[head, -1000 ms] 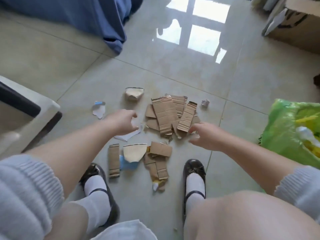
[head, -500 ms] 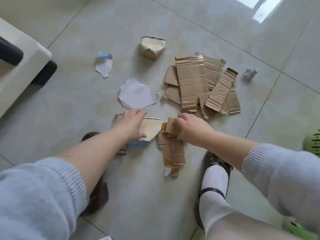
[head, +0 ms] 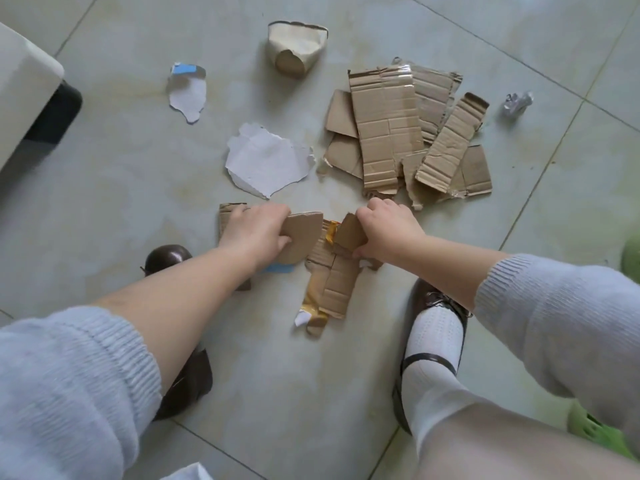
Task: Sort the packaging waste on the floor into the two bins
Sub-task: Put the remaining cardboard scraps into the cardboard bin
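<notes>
**Both hands lifting cardboard scraps from the nearest heap**

The left hand (head: 254,237) has its fingers and thumb curled round a fan-shaped cardboard piece (head: 301,237), raised on edge with its curved side toward 3 o'clock. The right hand (head: 388,230) pinches a small brown scrap (head: 351,233) between thumb and fingers, tilted up off the heap. The two hands are near each other, the scraps between them almost touching.

Directly under and between the hands lies the near heap (head: 332,282), a taped cardboard strip with its long axis running from 12 to 6 o'clock, toward the person's shoes. The right hand is touching its upper end and looks the nearer one for taking it next. A ribbed strip (head: 227,216) is half hidden behind the left hand, and a blue-edged bit (head: 278,269) peeks out below it.

Further out: one far pile (head: 408,133) of roughly six overlapping cardboard pieces at 1 o'clock from the right hand; two white torn paper pieces, one large (head: 266,159) at 12 o'clock from the left hand, one smaller with a blue strip (head: 187,93) at 11 o'clock; one crushed paper cup (head: 298,46) at 12 o'clock; one crumpled foil ball (head: 516,103) at 2 o'clock.

Only one bin shows, a green basket (head: 595,431) at the frame's right edge, at 4 o'clock from the right hand. Nearly all the waste is on the floor (head: 104,202), so sorting looks barely begun.
</notes>
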`<act>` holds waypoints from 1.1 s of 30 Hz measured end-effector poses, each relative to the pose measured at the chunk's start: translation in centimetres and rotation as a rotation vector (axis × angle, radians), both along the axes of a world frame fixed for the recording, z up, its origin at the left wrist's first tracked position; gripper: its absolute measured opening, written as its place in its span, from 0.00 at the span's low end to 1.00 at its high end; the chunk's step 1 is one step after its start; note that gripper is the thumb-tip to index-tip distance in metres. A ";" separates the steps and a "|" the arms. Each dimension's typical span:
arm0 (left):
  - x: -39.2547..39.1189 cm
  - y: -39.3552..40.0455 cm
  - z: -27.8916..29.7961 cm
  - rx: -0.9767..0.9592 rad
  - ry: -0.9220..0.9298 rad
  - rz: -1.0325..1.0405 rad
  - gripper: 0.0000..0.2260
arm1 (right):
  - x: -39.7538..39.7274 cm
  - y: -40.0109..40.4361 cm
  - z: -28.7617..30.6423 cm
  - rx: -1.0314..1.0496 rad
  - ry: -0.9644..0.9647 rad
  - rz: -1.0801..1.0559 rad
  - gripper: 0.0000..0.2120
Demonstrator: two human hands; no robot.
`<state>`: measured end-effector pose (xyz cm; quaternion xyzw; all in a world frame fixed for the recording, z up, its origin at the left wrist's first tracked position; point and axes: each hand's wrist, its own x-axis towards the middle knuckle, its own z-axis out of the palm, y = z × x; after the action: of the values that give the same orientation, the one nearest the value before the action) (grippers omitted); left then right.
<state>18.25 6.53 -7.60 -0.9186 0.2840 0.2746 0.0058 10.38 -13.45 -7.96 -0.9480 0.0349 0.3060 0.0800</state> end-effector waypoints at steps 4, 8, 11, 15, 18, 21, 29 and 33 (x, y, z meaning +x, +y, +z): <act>0.9 1.8 1.8 -0.227 0.146 0.352 0.07 | -0.4 -0.9 0.4 0.136 0.056 -0.192 0.25; 1.5 4.4 3.2 -0.439 0.189 0.817 0.10 | -0.8 -2.3 1.8 0.384 0.040 -0.493 0.20; 1.8 6.1 2.8 -0.498 0.233 1.071 0.07 | -0.9 -3.1 3.2 0.680 0.078 -0.673 0.11; 0.8 6.5 1.7 -0.461 0.382 1.125 0.12 | -0.8 -3.7 3.7 0.832 0.264 -0.705 0.08; -0.3 6.1 0.8 -0.286 0.312 0.982 0.13 | -0.5 -3.3 3.5 0.779 0.333 -0.611 0.06; -1.3 5.7 -0.1 -0.090 0.218 0.787 0.14 | -0.1 -2.7 3.3 0.768 0.353 -0.566 0.06; -2.1 4.7 -0.5 -0.132 0.150 0.668 0.15 | 0.0 -3.2 2.6 0.776 0.280 -0.622 0.06; -2.2 4.8 0.7 -0.333 0.157 0.680 0.20 | -0.6 -3.8 2.2 0.739 0.270 -0.640 0.07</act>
<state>16.06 11.37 -6.94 -0.9249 0.0036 0.2807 -0.2566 9.75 -17.26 -5.74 -0.7502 0.2233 0.3777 0.4947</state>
